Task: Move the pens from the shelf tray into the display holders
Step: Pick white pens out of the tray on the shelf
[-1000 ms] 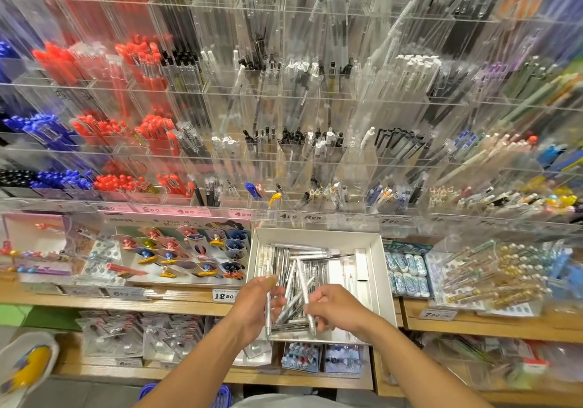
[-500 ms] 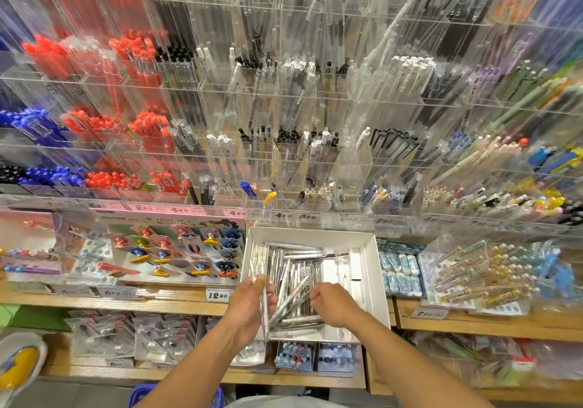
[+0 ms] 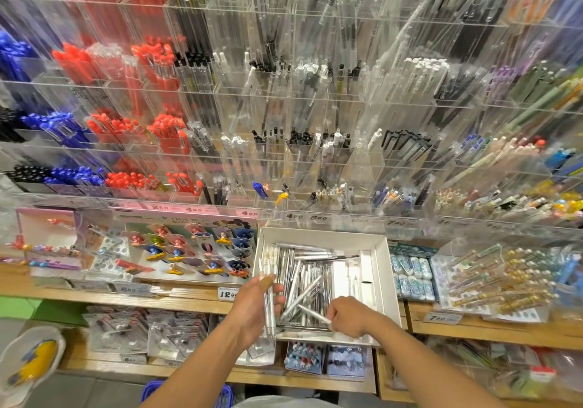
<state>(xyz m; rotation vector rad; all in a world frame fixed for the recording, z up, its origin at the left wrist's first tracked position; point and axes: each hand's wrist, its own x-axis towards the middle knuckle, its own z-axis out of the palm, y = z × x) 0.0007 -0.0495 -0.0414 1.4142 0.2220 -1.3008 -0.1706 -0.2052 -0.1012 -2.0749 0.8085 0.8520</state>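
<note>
Acrylic display holders (image 3: 315, 117) fill the whole wall above the wooden shelf (image 3: 176, 297), tiered rows: blue and red pens at left, black and clear in the middle, mixed colours at right. Several middle-row compartments look part-empty; can't tell which one matches the stock in hand.

White shelf tray (image 3: 383, 268) sits on the shelf's front edge, centre-right, directly under the holders. Loose pile of clear/silver pens (image 3: 303, 281) in its left and middle part, right part mostly bare with a few white pieces.

Step, as I read it: gathering phase. Collecting a bundle out of the tray, nothing lifted to the holders yet.

Left hand (image 3: 255, 308) at the tray's front-left corner, forearm coming up from bottom centre, palm turned inward. Fingers and thumb wrapped round a small upright bundle of clear pens (image 3: 268, 309), tips pointing down past the tray's front edge.

Right hand (image 3: 350, 316) over the tray's front edge, knuckles up, wrist bent, fingers curled and pinching one white-ish pen (image 3: 312, 313) that lies angled on the pile.

Next move likely needs: pass that pen into the left bundle, square the ends, then raise it to the matching holder and drop it in vertically. Slippery barrels, bundle could fan out.
</note>
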